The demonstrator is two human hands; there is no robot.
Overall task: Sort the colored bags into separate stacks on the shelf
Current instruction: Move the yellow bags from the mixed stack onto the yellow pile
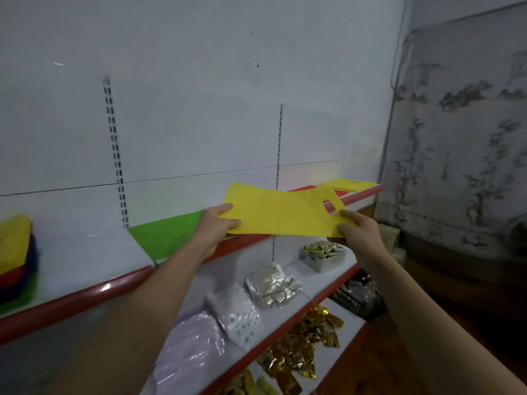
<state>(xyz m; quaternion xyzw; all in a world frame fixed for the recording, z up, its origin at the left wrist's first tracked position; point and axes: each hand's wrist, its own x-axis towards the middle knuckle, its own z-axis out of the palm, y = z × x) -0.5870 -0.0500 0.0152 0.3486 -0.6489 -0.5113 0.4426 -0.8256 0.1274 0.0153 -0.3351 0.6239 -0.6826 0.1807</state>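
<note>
Both hands holding yellow bag (281, 210) flat above top shelf (114, 287), frame centre. Left hand (218, 226) pinching left edge, thumb on top; right hand (355, 228) gripping right edge by handle cutout. Green bag (164, 236) lying on shelf below-left. Mixed-colour stack (17, 256) sitting far left. Red bag (306, 189) + yellow stack (349, 183) lying upper right on shelf.

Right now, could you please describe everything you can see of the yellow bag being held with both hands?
The flat yellow fabric-like bag is a thin, plain sheet with a cut-out handle slot near its right end. It is held roughly level, sagging slightly, above the red-edged top shelf. The left hand pinches its left edge and the right hand its right corner. It partly hides the green bag behind.
</note>
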